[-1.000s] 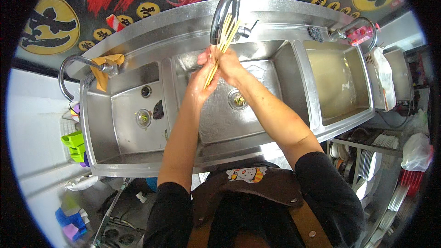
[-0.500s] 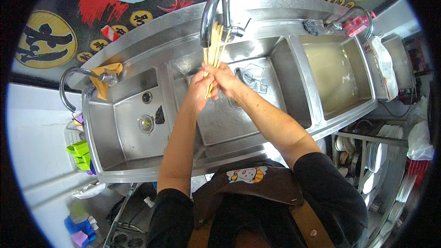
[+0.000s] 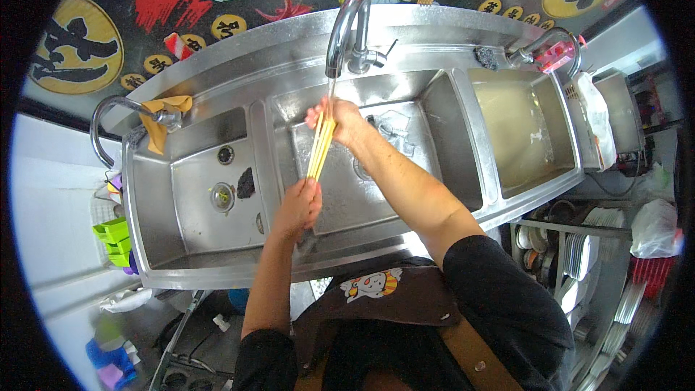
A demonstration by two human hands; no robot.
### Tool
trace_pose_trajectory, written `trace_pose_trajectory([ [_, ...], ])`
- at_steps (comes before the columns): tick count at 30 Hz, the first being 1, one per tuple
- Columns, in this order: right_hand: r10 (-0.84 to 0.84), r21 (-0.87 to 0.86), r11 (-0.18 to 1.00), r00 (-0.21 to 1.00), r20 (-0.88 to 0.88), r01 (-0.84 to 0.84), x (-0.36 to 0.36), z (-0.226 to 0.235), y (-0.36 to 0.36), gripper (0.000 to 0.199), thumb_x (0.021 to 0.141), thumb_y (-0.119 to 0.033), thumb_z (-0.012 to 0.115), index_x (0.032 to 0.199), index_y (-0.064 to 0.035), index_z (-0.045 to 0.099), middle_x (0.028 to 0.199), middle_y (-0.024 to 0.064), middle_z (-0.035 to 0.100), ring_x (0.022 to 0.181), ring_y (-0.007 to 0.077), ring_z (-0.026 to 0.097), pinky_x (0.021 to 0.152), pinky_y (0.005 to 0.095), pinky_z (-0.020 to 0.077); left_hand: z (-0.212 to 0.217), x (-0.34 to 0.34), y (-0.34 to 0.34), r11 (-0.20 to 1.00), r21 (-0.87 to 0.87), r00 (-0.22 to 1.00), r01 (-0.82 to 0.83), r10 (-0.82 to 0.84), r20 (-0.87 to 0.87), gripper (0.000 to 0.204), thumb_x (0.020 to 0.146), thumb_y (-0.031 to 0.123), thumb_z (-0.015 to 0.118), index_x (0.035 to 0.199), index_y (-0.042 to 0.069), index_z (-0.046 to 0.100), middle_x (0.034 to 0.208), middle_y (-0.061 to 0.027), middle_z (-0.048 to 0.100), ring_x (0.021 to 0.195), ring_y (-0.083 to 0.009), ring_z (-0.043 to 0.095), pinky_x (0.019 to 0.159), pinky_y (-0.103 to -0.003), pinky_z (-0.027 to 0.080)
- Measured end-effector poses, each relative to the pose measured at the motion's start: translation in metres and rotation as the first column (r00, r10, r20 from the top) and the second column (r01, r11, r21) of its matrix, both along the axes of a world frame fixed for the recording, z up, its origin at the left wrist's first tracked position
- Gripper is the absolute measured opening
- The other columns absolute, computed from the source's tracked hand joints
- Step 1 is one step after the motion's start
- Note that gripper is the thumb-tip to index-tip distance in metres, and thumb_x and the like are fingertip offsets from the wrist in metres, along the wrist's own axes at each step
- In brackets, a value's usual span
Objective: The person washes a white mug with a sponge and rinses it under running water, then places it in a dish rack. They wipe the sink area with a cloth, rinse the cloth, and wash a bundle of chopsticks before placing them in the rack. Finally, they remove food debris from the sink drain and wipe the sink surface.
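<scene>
A bundle of yellowish chopsticks (image 3: 321,150) slants across the middle sink basin, under the curved metal faucet (image 3: 339,40). A stream of water falls from the spout onto its upper end. My right hand (image 3: 340,123) wraps that upper end, just below the spout. Lower down and nearer me, my left hand (image 3: 298,206) grips the other end with closed fingers. A stretch of the sticks shows bare between the two hands. Exactly how the sticks lie inside each palm is hidden.
The left basin (image 3: 195,221) holds a drain strainer and a dark scouring pad (image 3: 246,182). Cloudy water (image 3: 517,130) fills part of the right basin. A yellow cloth (image 3: 156,127) drapes by the left faucet. Stacked plates (image 3: 579,253) stand on a rack at the right.
My left hand has slid down toward me along the chopsticks, away from my right hand. The bundle, which stuck up beside the spout, now lies lower, beneath the running water.
</scene>
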State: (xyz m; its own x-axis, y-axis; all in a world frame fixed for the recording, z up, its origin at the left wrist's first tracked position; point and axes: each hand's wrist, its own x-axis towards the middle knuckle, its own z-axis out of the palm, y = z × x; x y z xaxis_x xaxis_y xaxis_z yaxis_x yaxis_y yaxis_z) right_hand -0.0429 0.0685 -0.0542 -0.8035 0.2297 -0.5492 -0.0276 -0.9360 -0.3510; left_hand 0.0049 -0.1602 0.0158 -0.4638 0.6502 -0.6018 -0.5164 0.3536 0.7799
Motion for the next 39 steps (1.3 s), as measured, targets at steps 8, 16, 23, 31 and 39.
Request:
trace_pose_trajectory([
  [8, -0.633, 0.899, 0.43, 0.738, 0.234, 0.084, 0.026, -0.008, 0.169, 0.028, 0.086, -0.013, 0.049, 0.112, -0.0042, 0.055, 0.105, 0.0158, 0.06, 0.093, 0.0272, 0.058, 0.075, 0.044, 0.0486, -0.005, 0.033, -0.062, 0.971, -0.093, 0.975, -0.22, 0.223, 0.022, 0.028, 0.098, 0.036, 0.049, 0.083, 0.012, 0.046, 0.056, 0.0046, 0.037, 0.04, -0.0059, 0.033, 0.034, -0.024, 0.024],
  [16, -0.071, 0.824, 0.369, 0.871, 0.487, -0.43, 0.011, 0.074, 0.148, 0.056, 0.093, -0.048, 0.051, 0.133, -0.009, 0.053, 0.141, 0.0165, 0.044, 0.129, 0.0333, 0.042, 0.108, 0.0457, 0.0326, -0.044, 0.046, -0.082, 0.989, -0.077, 0.877, -0.125, 0.074, -0.476, 0.027, 0.097, 0.032, 0.053, 0.084, 0.01, 0.048, 0.059, 0.0044, 0.042, 0.044, -0.0056, 0.039, 0.039, -0.024, 0.032],
  [23, 0.37, 0.564, 0.718, 0.91, 0.188, -0.408, 0.13, 0.055, 0.076, 0.045, 0.092, -0.039, 0.057, 0.121, -0.0044, 0.053, 0.114, 0.0124, 0.06, 0.093, 0.024, 0.062, 0.068, 0.0387, 0.0561, -0.009, 0.038, -0.026, 0.965, 0.261, 1.0, 0.01, -0.015, 0.017, 0.022, 0.101, 0.026, 0.044, 0.094, 0.007, 0.052, 0.066, 0.0008, 0.046, 0.049, -0.0067, 0.042, 0.043, -0.024, 0.035],
  [31, 0.224, 0.588, -0.273, 0.544, 0.808, -0.761, 0.27, 0.023, -0.001, 0.034, 0.09, -0.03, 0.059, 0.117, -0.0088, 0.063, 0.111, 0.0146, 0.066, 0.107, 0.0306, 0.061, 0.092, 0.0405, 0.0471, -0.138, -0.004, -0.01, 0.929, -0.319, 0.04, 0.187, -0.331, -0.943, 0.031, 0.098, 0.036, 0.049, 0.092, 0.007, 0.058, 0.059, 0.0021, 0.044, 0.045, -0.0085, 0.042, 0.04, -0.026, 0.037],
  [39, 0.145, 0.794, 0.429, 0.901, 0.41, -0.431, 0.33, 0.029, -0.006, 0.047, 0.09, -0.044, 0.059, 0.109, -0.002, 0.064, 0.075, 0.012, 0.063, 0.065, 0.0185, 0.062, 0.059, 0.0355, 0.0529, -0.035, 0.12, 0.063, 0.959, -0.224, 0.879, 0.173, -0.253, -0.405, 0.039, 0.093, 0.039, 0.059, 0.072, 0.008, 0.05, 0.054, 0.0012, 0.043, 0.043, -0.0089, 0.04, 0.037, -0.028, 0.031],
])
